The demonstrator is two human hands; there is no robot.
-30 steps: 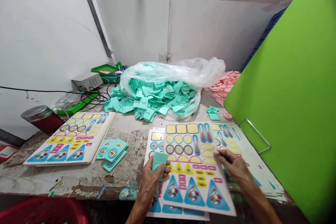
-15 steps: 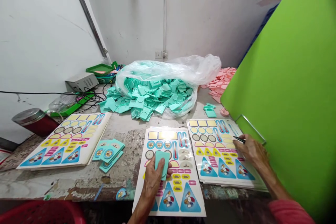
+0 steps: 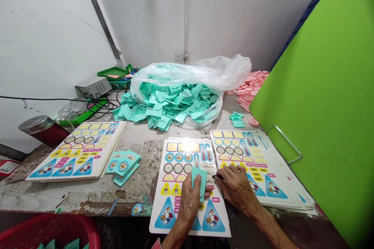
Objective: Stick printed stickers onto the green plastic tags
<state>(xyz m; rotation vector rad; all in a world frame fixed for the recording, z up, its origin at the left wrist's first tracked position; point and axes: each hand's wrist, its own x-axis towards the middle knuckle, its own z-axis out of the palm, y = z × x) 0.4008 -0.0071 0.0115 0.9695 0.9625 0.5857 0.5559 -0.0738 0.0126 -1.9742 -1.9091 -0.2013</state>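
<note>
My left hand (image 3: 189, 199) is closed on a flat turquoise plastic piece (image 3: 198, 177), thumb on top, over the middle sticker sheet (image 3: 159, 183). My right hand (image 3: 241, 190) is closed around a thin dark pointed tool (image 3: 217, 176), mostly hidden by the fingers; I cannot tell its exact kind. Its tip is over the right edge of the middle sheet, close to the grey label stickers. Beneath the right hand lies a second stack of sticker sheets (image 3: 295, 186). Several turquoise pieces with round stickers (image 3: 124, 166) lie in a small pile to the left.
A third sticker-sheet stack (image 3: 101, 155) is at the left, beside a dark red cup (image 3: 43, 130). Behind are a heap of turquoise pieces (image 3: 163, 105) under a plastic bag (image 3: 189, 74) and pink pieces (image 3: 251, 87). A green panel (image 3: 327, 105) borders the right; a red basket (image 3: 93, 233) sits below.
My right hand has moved left with the dark tool, from the right stack to the edge of the middle sheet. My left hand, still holding the turquoise piece, has shifted slightly right.
</note>
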